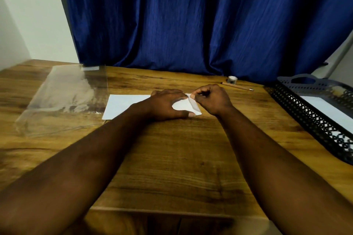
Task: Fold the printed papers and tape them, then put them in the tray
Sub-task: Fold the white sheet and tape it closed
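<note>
**Stuck somewhere between fold and tape, I think**

So here's where I'm at. The paper (124, 105) lies flat mid-table (181, 158), and its right end looks doubled over into a smaller flap. My left hand (166, 104) is spread on top of it, fingers straight, thumb out, just pressing it down. My right hand (212, 99) has its fingers curled in, pinching the paper at the flap's far corner. There's a pale strip along that edge. It could be tape or just the paper's turned edge, I honestly can't tell from the head cam.

The tape roll (232, 79) sits at the back by the curtain, touching a pencil (237, 86), well apart from both hands. The tray (298, 105) is off to my right with one white sheet (328, 110) already in it.

My read: this is the closing-the-fold step. Next move needs the left hand to keep its pressure on while the right smooths that edge flat, otherwise the flap will probably spring open.
</note>
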